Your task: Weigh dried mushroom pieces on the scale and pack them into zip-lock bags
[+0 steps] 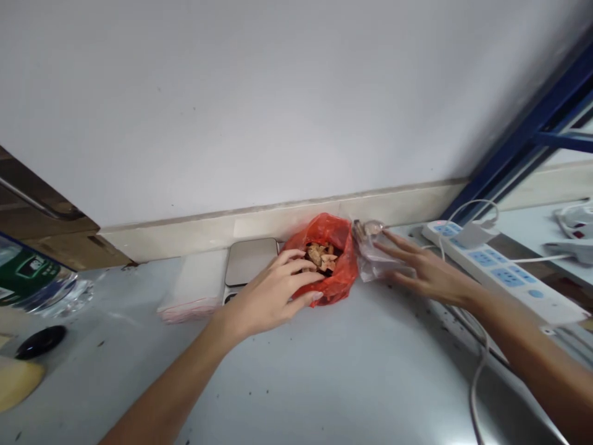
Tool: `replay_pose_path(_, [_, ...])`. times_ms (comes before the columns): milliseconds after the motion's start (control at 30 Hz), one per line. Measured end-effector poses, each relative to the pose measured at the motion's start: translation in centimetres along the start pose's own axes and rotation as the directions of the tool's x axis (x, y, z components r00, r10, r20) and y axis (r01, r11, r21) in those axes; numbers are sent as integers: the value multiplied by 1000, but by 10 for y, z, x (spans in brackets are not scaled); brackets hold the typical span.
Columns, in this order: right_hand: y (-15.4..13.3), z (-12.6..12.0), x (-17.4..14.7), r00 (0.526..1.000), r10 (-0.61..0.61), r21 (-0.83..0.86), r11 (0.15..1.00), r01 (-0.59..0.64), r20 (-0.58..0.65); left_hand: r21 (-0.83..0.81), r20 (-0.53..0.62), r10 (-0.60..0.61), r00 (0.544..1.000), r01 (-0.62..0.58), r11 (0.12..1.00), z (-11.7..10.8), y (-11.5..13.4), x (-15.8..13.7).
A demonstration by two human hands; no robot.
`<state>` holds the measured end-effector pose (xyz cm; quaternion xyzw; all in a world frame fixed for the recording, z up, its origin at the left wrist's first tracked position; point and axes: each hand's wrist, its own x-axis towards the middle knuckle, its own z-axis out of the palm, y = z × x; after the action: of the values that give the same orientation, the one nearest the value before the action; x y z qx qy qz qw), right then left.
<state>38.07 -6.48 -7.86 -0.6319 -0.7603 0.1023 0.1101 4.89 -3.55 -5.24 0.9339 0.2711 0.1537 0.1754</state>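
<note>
A red plastic bag lies open on the grey table near the wall, with brown dried pieces showing inside. My left hand rests at the bag's mouth, fingers curled around its left edge and reaching toward the pieces. My right hand lies flat, fingers spread, on a small clear plastic bag just right of the red one. The clear bag holds a few brownish bits at its top.
A small digital scale stands left of the red bag, beside a stack of clear zip bags. A white power strip with cables lies at the right. A plastic bottle and a black cap sit far left.
</note>
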Motion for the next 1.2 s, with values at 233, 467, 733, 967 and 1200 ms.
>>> replay_pose_path(233, [-57, -27, 16, 949, -162, 25, 984, 175, -270, -35, 7, -13, 1000, 13, 999, -5, -2, -3])
replay_pose_path(467, [-130, -19, 67, 971, -119, -124, 981, 147, 208, -48, 115, -4, 993, 10, 999, -17, -3, -16])
replay_pose_path(733, [-151, -11, 89, 924, 55, -183, 983, 17, 377, -101, 82, 15, 996, -7, 995, -27, -7, -20])
replay_pose_path(967, [-161, -8, 95, 883, 194, -221, 969, -106, 427, -96, 76, -11, 997, 18, 995, -35, -11, -21])
replay_pose_path(1200, [-148, -5, 95, 923, 154, -209, 974, -82, 353, -84, 80, -70, 994, 77, 993, -41, -14, -24])
